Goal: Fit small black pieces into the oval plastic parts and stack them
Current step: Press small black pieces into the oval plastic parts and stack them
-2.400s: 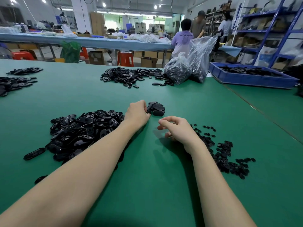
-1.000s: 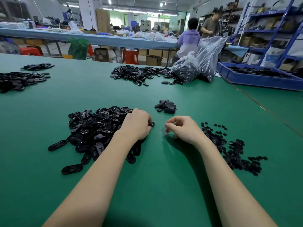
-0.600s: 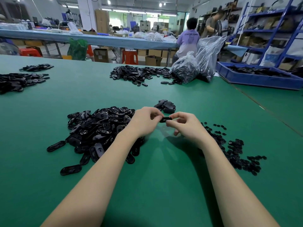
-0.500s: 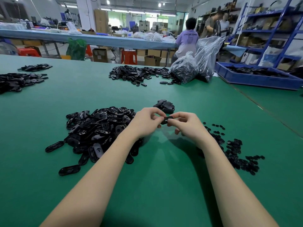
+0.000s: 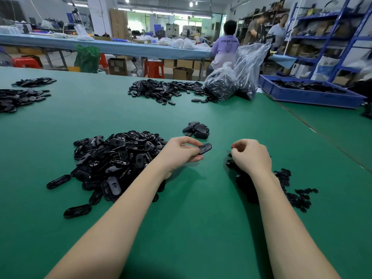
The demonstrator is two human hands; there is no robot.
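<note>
My left hand (image 5: pixel 181 153) pinches one black oval plastic part (image 5: pixel 205 148) between thumb and fingers, a little above the green table. My right hand (image 5: pixel 250 156) hovers over the near end of the heap of small black pieces (image 5: pixel 289 190), fingers curled; whether it holds a piece is hidden. A big pile of loose oval parts (image 5: pixel 114 158) lies left of my left hand. A small stack of oval parts (image 5: pixel 196 129) sits just beyond both hands.
More oval parts lie at the far centre (image 5: pixel 161 90) and far left (image 5: pixel 18 97). Two clear bags of parts (image 5: pixel 233 77) stand at the back right beside a blue tray (image 5: pixel 310 95). A table seam (image 5: pixel 322 135) runs along the right. People work at the back.
My hands were together on the oval part half a second ago. The right hand has since pulled away to the right over the small pieces; the left hand keeps the oval part.
</note>
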